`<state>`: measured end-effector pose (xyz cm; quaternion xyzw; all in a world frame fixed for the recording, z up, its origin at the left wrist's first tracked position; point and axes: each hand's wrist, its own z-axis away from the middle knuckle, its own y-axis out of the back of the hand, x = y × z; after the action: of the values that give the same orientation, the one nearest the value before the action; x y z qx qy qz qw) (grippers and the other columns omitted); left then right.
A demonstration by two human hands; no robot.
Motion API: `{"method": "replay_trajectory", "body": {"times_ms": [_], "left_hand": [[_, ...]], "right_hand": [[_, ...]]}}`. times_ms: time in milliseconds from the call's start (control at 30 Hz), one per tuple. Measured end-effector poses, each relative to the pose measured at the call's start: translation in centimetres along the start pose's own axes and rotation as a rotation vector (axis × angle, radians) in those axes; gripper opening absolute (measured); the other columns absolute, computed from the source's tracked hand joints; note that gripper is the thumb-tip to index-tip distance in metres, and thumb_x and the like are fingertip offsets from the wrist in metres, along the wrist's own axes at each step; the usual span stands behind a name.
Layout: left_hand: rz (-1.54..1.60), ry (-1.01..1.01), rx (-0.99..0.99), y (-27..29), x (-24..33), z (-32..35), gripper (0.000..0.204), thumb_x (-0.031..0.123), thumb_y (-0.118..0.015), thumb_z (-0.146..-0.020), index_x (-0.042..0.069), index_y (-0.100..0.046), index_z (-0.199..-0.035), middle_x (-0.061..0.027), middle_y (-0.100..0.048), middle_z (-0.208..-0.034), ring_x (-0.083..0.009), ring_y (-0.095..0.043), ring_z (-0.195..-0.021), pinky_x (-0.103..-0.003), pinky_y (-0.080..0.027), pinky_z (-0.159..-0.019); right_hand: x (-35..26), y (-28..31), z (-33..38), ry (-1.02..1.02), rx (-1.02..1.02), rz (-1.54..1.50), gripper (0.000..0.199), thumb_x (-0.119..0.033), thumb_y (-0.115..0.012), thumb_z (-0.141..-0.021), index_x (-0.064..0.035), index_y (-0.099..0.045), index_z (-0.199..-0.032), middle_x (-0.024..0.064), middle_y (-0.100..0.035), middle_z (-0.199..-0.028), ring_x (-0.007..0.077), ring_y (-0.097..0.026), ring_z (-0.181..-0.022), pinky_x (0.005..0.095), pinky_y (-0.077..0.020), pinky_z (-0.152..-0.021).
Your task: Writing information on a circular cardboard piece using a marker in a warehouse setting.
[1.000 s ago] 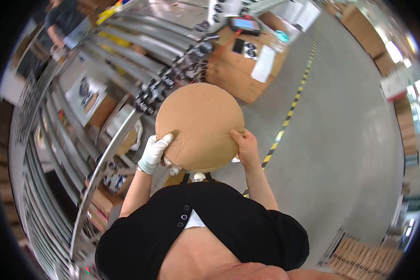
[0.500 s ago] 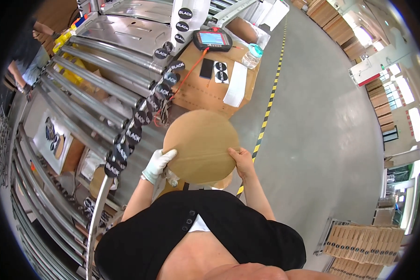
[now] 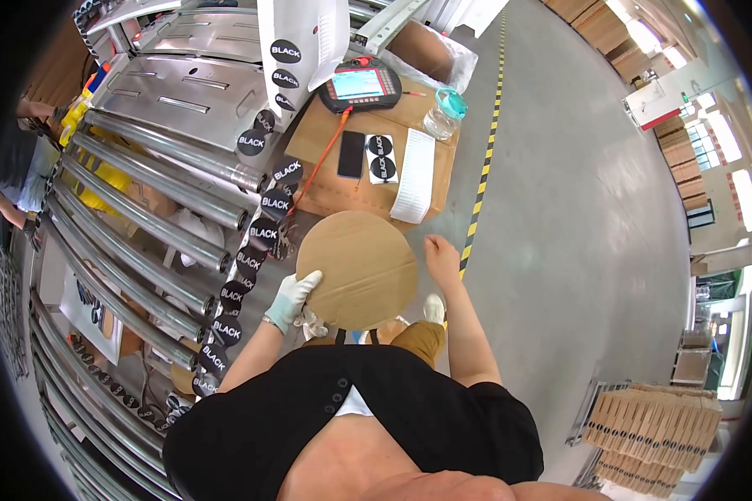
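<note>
Both hands (image 3: 295, 299) (image 3: 439, 255) grip cardboard disc (image 3: 357, 269) edges, floor (image 3: 576, 250) open rightward.

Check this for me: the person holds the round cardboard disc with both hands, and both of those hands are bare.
Not quite. In the head view the person does hold the round cardboard disc with both hands, but only the right hand is bare; the left hand wears a light work glove.
</note>
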<state>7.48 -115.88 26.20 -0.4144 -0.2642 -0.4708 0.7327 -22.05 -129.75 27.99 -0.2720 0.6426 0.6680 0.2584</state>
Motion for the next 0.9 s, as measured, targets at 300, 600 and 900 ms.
{"method": "replay_trajectory", "body": {"times_ms": [300, 600, 900], "left_hand": [[0.353, -0.126, 0.182, -7.5, -0.6, -8.0, 0.044, 0.023, -0.061, -0.085, -0.005, -0.052, -0.118, -0.011, -0.061, -0.108, -0.0204, -0.06, -0.091, -0.033, -0.048, -0.083], [0.547, -0.132, 0.329, -8.3, -8.5, -19.5, 0.049, 0.026, -0.061, -0.084, -0.002, -0.047, -0.122, -0.0123, -0.058, -0.113, -0.0234, -0.058, -0.099, -0.039, -0.048, -0.087], [0.492, -0.155, 0.292, -2.3, -12.3, -28.8, 0.061, 0.035, -0.067, -0.079, -0.002, -0.047, -0.123, -0.0108, -0.056, -0.118, -0.0239, -0.055, -0.105, -0.037, -0.045, -0.091]], "right_hand": [[6.0, -9.5, -31.3, 0.389, -0.243, 0.548, 0.026, -0.012, -0.046, -0.084, 0.0031, -0.058, -0.102, 0.0221, -0.059, -0.103, 0.0375, -0.054, -0.098, 0.0445, -0.0429, -0.087], [9.3, -23.2, -53.0, -0.04, -0.021, -0.1, 0.039, -0.014, -0.03, -0.092, -0.0004, -0.045, -0.125, 0.0198, -0.04, -0.135, 0.0312, -0.039, -0.125, 0.0382, -0.0318, -0.104], [9.2, -23.4, -59.9, 0.463, 0.093, 0.884, 0.028, -0.018, -0.042, -0.087, -0.0069, -0.061, -0.104, 0.0096, -0.06, -0.104, 0.0251, -0.053, -0.102, 0.0409, -0.0385, -0.087]]}}
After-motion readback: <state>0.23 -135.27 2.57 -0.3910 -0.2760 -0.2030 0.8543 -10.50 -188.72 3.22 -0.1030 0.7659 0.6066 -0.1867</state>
